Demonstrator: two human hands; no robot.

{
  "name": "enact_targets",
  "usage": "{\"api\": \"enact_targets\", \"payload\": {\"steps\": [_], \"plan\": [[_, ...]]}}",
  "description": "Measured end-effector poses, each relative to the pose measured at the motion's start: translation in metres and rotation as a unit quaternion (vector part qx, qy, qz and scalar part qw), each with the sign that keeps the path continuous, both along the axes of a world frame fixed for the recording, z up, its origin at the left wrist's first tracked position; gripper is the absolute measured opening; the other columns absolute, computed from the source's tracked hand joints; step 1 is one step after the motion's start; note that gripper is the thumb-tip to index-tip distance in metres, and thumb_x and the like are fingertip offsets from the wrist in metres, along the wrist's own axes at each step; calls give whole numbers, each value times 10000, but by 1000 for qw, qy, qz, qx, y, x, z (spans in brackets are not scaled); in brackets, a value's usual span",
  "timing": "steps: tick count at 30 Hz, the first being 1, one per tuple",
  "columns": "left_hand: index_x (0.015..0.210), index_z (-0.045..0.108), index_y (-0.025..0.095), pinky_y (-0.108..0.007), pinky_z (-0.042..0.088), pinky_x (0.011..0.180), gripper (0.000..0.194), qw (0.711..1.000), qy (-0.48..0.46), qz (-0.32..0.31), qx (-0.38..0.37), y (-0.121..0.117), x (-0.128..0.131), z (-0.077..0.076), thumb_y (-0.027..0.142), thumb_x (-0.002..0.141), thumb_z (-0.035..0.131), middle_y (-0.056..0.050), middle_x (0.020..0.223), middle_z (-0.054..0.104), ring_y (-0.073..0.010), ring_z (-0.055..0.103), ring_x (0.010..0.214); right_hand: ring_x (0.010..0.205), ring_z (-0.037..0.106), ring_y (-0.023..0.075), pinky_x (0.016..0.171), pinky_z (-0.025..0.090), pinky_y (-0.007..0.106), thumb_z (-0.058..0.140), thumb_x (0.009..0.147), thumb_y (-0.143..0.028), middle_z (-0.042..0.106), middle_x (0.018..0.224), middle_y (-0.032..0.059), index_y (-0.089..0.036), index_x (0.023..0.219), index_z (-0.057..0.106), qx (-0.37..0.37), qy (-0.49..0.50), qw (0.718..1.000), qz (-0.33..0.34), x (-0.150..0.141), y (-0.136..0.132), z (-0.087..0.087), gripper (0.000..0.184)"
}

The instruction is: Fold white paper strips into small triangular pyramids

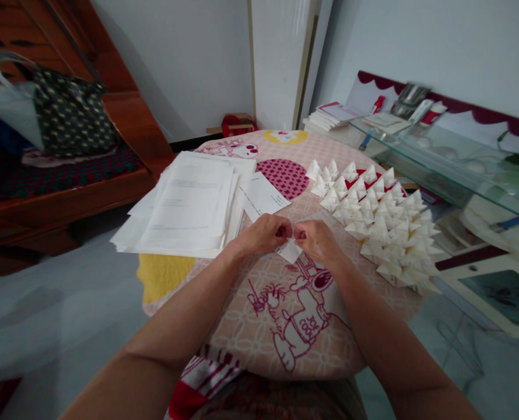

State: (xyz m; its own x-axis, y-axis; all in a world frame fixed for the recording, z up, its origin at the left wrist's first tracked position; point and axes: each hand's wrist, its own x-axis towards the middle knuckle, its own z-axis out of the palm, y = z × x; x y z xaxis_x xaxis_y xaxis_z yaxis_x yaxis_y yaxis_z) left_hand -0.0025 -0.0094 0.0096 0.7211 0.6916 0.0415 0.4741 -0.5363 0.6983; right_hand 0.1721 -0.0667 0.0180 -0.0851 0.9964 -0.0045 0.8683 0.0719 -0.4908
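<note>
Both hands meet over the middle of a small table with a pink patterned cloth [251,335]. Between them is a small piece of folded white paper [290,252], its near corner pointing toward me. My left hand [272,232] pinches its left side, fingers curled in. On the right side, my right hand [316,238] grips the paper with thumb and finger, close to the left one. Just beyond the hands lies a cut sheet of printed paper [266,197]. To the right stand several rows of pointed folded-paper pieces [379,216].
A large stack of printed sheets [185,201] covers the table's left part. Along the right wall runs a glass shelf [452,169] with booklets [332,115] and metal containers [412,96]. A wooden bench [132,134] at left carries a dark patterned bag [71,111].
</note>
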Motion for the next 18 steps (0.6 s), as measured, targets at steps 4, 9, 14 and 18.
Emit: {"api": "enact_targets", "payload": {"steps": [4,9,14,18], "plan": [[780,689,178,-250,370,643,206,999,14,-43,-2,0,-5,4,27,688,585,32,658,627,-113,533,621,710,607,170,653,385,273,577,736,-9,702,739,43,-187,717,702,10,20,997,74,5,0,-4,219],[858,677,191,-257,350,641,262,994,26,-111,-3,-2,-9,7,152,628,794,22,763,618,-128,511,682,742,591,151,675,412,252,638,701,-28,689,824,22,-181,829,731,-26,45,990,133,19,-3,-4,220],[901,661,178,-281,343,683,349,992,56,-105,40,-8,-5,10,198,609,852,3,815,602,-150,505,735,842,593,177,756,445,282,793,684,-134,662,930,44,-174,876,708,-20,14,987,161,21,-9,-2,214],[939,671,161,-293,349,697,335,990,72,-107,53,-10,-2,11,156,636,815,-24,868,632,-172,528,780,884,593,192,789,448,302,793,725,-156,646,969,64,-165,913,700,-12,-25,982,186,18,-11,-3,210]]}}
